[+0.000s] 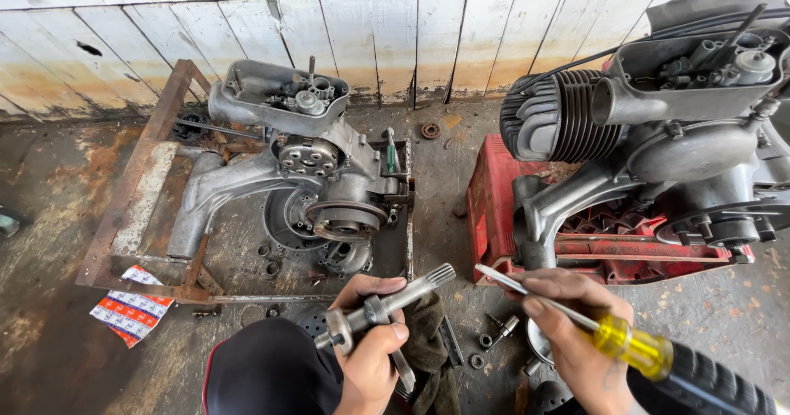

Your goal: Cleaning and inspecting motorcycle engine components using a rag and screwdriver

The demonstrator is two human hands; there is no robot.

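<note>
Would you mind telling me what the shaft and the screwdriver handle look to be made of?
The shaft in the left hand looks like bare steel: dull grey, with a splined tip. The screwdriver handle in the right hand seems to be clear yellow plastic, glossy and see-through.

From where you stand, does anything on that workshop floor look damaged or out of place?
Yes. The rusty metal frame under the left engine is corroded, and a small ring-shaped part lies alone by the peeling white plank wall. A red and white packet lies on the stained floor.
</note>
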